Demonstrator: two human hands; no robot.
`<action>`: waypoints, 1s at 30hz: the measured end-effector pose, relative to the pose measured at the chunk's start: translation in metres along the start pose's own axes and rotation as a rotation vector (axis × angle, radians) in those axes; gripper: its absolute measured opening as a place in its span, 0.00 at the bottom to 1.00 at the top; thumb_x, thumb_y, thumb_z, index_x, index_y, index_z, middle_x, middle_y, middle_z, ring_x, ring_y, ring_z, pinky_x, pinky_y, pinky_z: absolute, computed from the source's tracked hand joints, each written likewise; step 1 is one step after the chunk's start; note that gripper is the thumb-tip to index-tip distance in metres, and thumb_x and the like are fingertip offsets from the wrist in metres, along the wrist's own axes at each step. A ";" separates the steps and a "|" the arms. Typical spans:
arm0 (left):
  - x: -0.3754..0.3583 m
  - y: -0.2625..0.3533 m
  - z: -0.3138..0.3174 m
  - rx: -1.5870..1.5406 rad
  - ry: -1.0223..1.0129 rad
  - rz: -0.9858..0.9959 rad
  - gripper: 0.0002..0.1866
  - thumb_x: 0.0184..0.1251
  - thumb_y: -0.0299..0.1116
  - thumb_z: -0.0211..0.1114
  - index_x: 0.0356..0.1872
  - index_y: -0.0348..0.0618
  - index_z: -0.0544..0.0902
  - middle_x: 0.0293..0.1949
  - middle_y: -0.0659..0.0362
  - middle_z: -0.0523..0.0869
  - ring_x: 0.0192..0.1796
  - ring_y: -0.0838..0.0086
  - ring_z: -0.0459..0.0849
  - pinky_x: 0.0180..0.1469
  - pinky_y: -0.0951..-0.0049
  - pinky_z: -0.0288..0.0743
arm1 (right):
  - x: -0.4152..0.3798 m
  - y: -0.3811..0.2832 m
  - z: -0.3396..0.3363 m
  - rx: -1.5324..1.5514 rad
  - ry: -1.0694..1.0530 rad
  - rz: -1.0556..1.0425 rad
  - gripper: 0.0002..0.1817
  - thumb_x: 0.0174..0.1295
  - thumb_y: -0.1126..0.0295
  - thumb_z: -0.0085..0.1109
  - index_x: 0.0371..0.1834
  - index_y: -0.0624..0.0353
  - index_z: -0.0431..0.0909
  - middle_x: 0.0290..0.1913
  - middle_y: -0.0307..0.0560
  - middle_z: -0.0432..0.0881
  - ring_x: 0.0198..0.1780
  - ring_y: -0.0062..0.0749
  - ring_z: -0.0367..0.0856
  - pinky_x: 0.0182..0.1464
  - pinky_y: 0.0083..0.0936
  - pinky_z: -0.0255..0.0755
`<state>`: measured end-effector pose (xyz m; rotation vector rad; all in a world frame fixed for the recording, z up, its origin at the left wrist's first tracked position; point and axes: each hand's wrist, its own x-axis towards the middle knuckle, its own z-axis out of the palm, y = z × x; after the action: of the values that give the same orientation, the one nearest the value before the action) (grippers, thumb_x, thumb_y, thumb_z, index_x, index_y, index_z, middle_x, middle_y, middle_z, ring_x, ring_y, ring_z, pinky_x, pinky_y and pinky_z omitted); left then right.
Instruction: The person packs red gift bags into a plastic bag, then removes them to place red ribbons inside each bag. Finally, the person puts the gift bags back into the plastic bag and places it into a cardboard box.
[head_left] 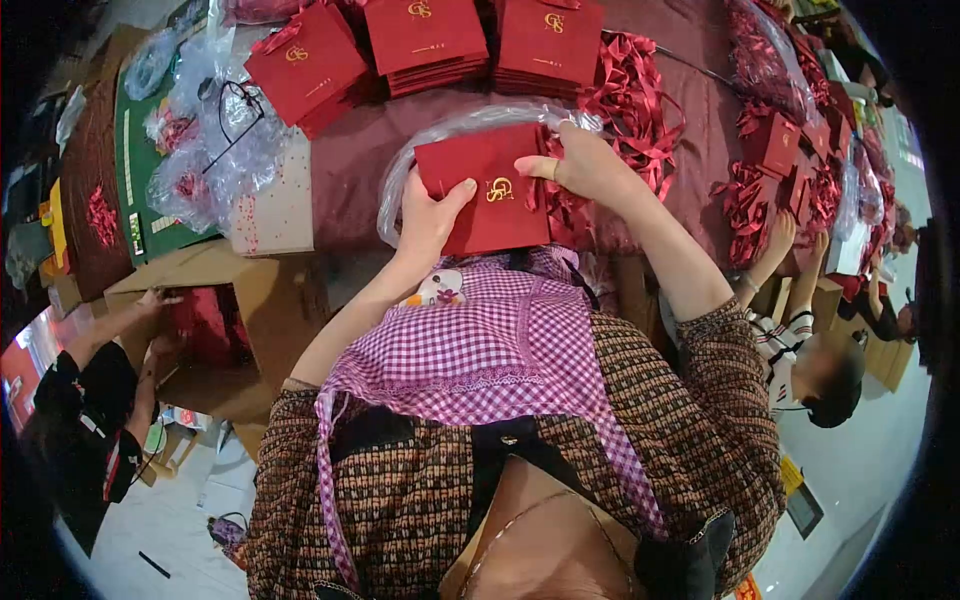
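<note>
A flat red gift bag [490,200] with a gold emblem is held up in front of my apron. My left hand [433,220] grips its left edge, thumb on the front face and fingers behind. At its right edge is my right hand [590,170], with the thumb pressed on the face and a yellow band round it; the other fingers are partly hidden. Red ribbon [568,215] hangs beside the bag's right side. Behind it lies clear plastic wrapping [400,165] on the table.
Stacks of red bags [425,40] line the far side of the table, beside a heap of red ribbons [635,105]. Crumpled plastic [215,150] lies left. A person reaches into a cardboard box [275,310] at left; another person's hands [780,238] work at right.
</note>
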<state>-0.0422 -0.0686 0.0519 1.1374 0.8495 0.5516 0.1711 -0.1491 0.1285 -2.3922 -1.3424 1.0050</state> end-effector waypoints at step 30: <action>-0.001 0.000 0.005 0.415 -0.030 0.178 0.35 0.55 0.38 0.70 0.59 0.28 0.64 0.56 0.39 0.72 0.59 0.49 0.71 0.63 0.56 0.62 | 0.016 0.021 0.053 0.113 0.098 0.071 0.62 0.32 0.52 0.80 0.68 0.71 0.53 0.64 0.68 0.62 0.67 0.59 0.60 0.67 0.40 0.59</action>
<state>-0.0385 -0.0721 0.0535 1.6078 0.8643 0.5156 0.1557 -0.1551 0.0716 -2.3861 -1.1447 0.9414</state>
